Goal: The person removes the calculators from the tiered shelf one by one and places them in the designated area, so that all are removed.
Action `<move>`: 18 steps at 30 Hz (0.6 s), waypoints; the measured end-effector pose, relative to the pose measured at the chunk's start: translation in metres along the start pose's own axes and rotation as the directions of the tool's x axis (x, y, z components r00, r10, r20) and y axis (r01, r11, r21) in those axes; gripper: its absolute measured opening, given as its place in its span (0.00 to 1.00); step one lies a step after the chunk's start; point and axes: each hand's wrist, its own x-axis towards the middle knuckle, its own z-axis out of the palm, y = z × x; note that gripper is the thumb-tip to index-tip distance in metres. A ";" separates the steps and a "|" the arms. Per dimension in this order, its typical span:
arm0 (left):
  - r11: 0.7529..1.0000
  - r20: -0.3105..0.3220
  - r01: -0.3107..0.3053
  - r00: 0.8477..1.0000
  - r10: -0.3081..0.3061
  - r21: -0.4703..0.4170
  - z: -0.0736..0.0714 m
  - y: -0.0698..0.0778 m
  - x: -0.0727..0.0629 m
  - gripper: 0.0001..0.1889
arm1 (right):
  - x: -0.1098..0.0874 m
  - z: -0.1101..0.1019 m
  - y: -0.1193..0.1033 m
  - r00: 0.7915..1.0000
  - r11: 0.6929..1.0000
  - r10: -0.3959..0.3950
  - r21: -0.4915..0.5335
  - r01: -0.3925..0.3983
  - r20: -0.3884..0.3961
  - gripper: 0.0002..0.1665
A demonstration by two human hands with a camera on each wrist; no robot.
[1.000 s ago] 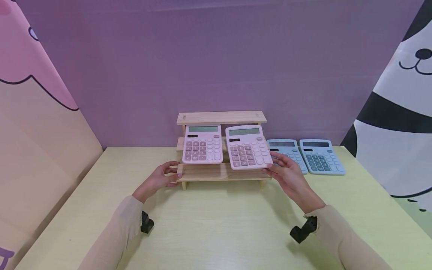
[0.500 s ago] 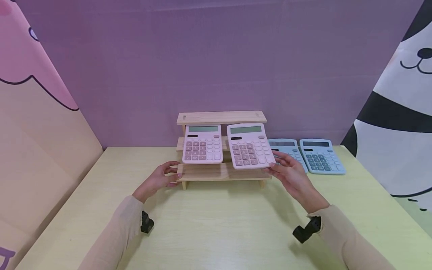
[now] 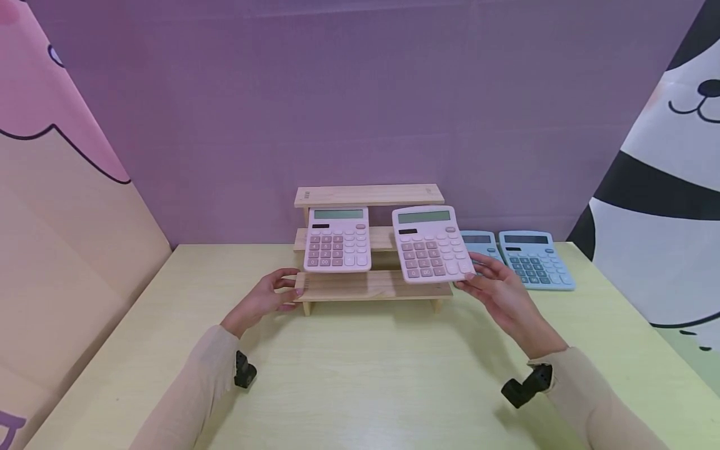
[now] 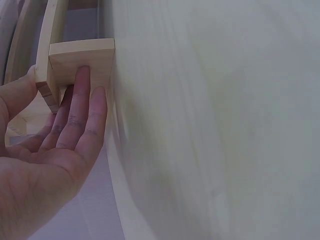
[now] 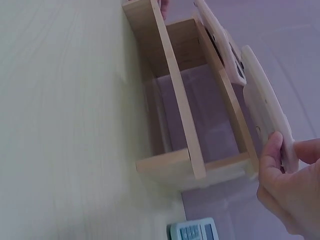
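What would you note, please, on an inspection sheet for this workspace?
Surface: pale table bearing a tiered wooden stand.
Job's things: one pink calculator on the stand's middle shelf; a tilted pink calculator held to its right.
Clutter: only two blue calculators beside the stand.
Hands: left hand grips the bottom shelf by its left end; right hand pinches the tilted pink calculator's corner.
Cables: nothing seen.
Surroundings: purple backdrop behind, panda print at right.

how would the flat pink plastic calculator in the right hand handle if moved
The flat pink plastic calculator is probably stiff: it looks straight, pinched by the right hand near one corner. It's likely light, being thin edge-on. That corner grip might let it swing.
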 end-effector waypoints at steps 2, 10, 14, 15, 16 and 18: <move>1.000 -0.002 0.002 1.000 -0.002 0.004 0.000 0.000 0.000 0.30 | -0.002 -0.004 -0.001 1.000 1.000 -0.003 0.006 0.003 0.009 0.33; 1.000 -0.009 0.015 1.000 -0.015 0.000 0.000 0.000 0.001 0.30 | -0.007 -0.018 -0.002 1.000 0.999 -0.001 0.035 0.001 0.020 0.33; 1.000 -0.001 0.004 1.000 -0.004 -0.002 -0.001 -0.001 0.001 0.30 | -0.011 -0.025 -0.002 1.000 0.999 -0.016 0.051 0.014 0.025 0.32; 1.000 0.005 -0.003 1.000 0.003 0.002 -0.001 -0.001 0.001 0.30 | -0.012 -0.027 -0.002 0.999 0.998 -0.022 0.053 0.021 0.027 0.32; 1.000 0.003 -0.003 1.000 0.003 -0.001 -0.001 -0.001 0.001 0.30 | -0.013 -0.028 -0.003 0.999 0.998 -0.029 0.055 0.028 0.029 0.31; 1.000 0.001 -0.001 1.000 0.001 -0.003 -0.002 -0.002 0.001 0.30 | -0.015 -0.032 -0.003 0.999 0.997 -0.035 0.068 0.033 0.027 0.30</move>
